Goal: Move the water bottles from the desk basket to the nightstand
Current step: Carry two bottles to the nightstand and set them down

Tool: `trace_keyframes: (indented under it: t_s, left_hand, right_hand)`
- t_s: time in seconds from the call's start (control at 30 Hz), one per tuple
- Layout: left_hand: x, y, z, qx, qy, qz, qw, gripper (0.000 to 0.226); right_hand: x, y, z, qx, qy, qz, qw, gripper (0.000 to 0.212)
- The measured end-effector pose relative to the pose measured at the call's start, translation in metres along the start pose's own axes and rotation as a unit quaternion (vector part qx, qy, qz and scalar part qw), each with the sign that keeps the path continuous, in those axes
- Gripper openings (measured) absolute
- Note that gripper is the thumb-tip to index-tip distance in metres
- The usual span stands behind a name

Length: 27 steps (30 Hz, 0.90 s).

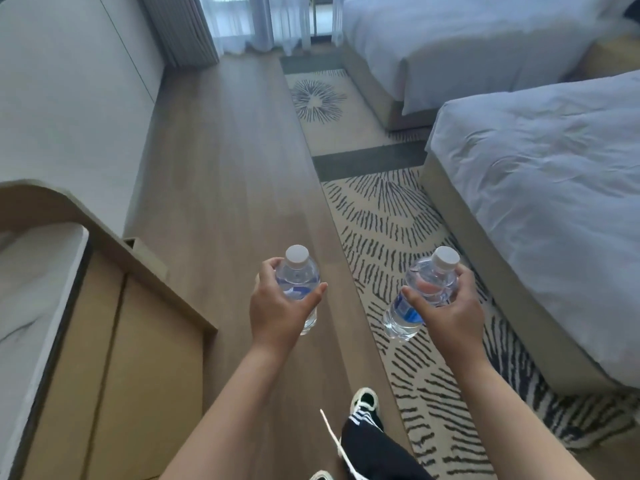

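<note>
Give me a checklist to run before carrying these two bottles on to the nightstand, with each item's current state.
1. Left hand has a grip on the left bottle: ok, fingers and thumb curl round its body.
2. Right hand has a grip on the right bottle: ok, though the bottle is tilted.
3. Caps closed: ok, a white cap sits on each.
4. Wooden floor ahead free of obstacles: ok as far as visible.
5. Rug edge by the feet: cannot tell whether it lies flat.
6. Nightstand located and free: cannot tell, it is not clearly in view.
</note>
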<state>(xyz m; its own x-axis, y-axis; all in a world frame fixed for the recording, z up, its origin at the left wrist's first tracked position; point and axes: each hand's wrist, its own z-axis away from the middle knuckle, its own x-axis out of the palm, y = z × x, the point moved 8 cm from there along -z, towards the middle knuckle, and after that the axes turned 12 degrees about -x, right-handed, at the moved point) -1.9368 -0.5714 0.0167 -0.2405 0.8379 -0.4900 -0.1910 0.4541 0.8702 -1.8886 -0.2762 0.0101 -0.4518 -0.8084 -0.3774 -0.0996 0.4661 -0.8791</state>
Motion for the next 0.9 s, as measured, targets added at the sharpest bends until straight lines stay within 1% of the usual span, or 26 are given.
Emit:
trace_keyframes:
  t_s: [0.2,0.33,0.4,0.63,0.9]
  left_hand:
    - [0.073,0.025,-0.109,0.011,-0.021,-0.005,1.000,0.069]
    - [0.127,0.063,-0.191,0.020,-0.036,-0.012,0.999,0.068]
    - [0.151,0.083,-0.230,0.019,-0.041,-0.010,0.999,0.068]
    - [0.215,0.142,-0.360,0.029,-0.047,0.009,0.998,0.068]
    - [0.297,0.175,-0.537,0.067,-0.090,-0.011,0.994,0.068]
  right_hand:
    - [0.043,0.039,-0.114,0.006,-0.004,-0.015,1.000,0.067]
    - [0.066,0.061,-0.210,0.014,0.004,-0.032,0.999,0.071]
    - [0.072,0.069,-0.255,0.016,0.012,-0.033,0.999,0.070]
    - [0.105,0.093,-0.395,0.018,0.037,-0.027,0.999,0.069]
    - [0.177,0.139,-0.549,0.024,0.069,-0.011,0.997,0.065]
